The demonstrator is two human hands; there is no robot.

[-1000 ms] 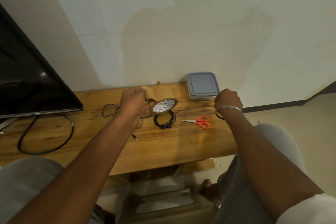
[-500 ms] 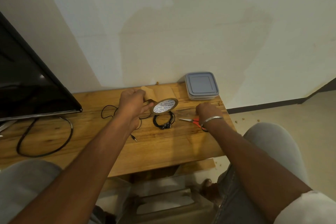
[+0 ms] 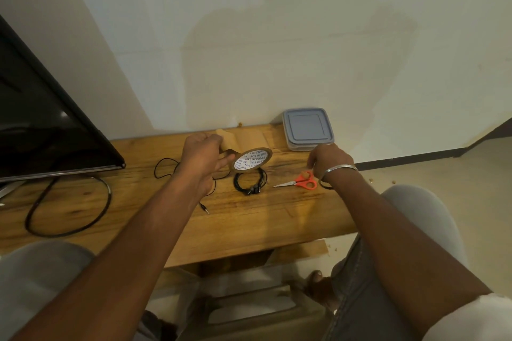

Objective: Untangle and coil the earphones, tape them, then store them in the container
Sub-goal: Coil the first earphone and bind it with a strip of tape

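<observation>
A black coiled earphone (image 3: pixel 250 183) lies on the wooden table (image 3: pixel 263 219). Just above it my left hand (image 3: pixel 203 159) grips a brown tape roll (image 3: pixel 252 159), with a strip of tape pulled out behind the fingers. A second, loose earphone cable (image 3: pixel 166 167) runs under my left wrist and ends in a jack plug (image 3: pixel 205 209). My right hand (image 3: pixel 329 159) curls down over the orange-handled scissors (image 3: pixel 306 183), which lie flat, and a fingertip shows in a handle loop. The grey-lidded container (image 3: pixel 307 127) stands shut at the wall, behind my right hand.
A black TV screen (image 3: pixel 41 130) leans at the left, with a thick black cable loop (image 3: pixel 69 210) on the table in front of it. The table's right end is near my right forearm. My knees show below the front edge.
My right hand came from beside the container down to the scissors and now sits over their handles. My left hand kept hold of the tape roll above the coil.
</observation>
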